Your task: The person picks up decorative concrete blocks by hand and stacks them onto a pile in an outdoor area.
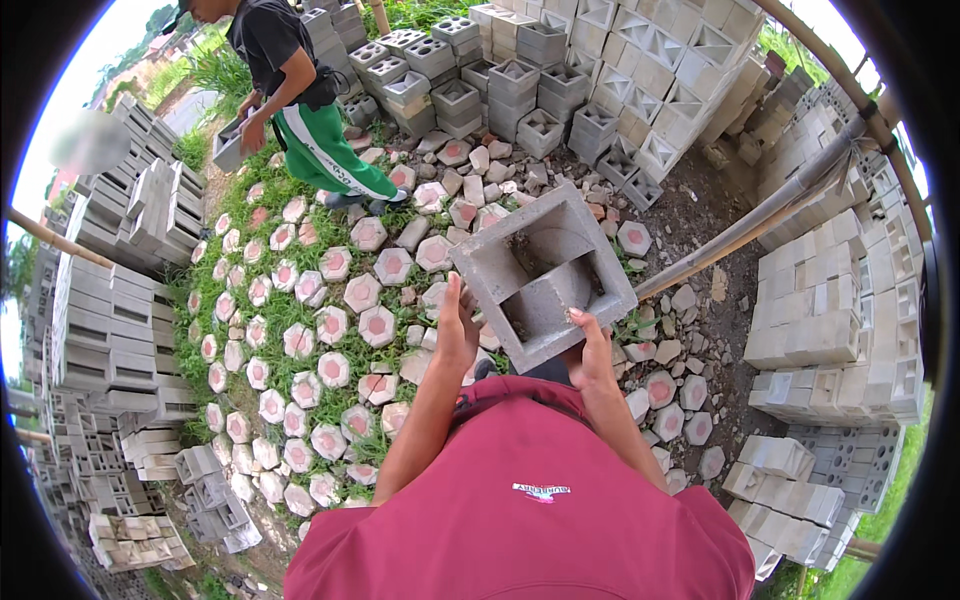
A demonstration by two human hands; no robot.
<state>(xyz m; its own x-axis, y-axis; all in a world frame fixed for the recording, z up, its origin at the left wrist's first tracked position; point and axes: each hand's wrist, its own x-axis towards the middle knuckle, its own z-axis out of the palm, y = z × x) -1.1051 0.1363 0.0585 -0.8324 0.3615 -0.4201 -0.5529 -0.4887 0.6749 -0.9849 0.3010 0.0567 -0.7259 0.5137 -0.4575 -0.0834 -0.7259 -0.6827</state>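
Observation:
A square grey concrete ventilation block [535, 312] is held up in front of me, tilted, its hollow face turned toward me. Inside it, a divider and a curved recess show. My left hand [457, 328] supports its left side, thumb pointing up along the edge. On the near right edge, my right hand [593, 352] grips with the thumb over the rim; its other fingers are hidden behind the block.
At the upper left, a person [290, 95] in green trousers carries another grey block [230, 145]. Hexagonal pavers [332, 370] lie in grass. Stacked blocks [645, 90] stand behind, with more stacks [810, 300] at right. A bamboo pole [755, 222] slants across near my right; rubble [690, 330] lies below.

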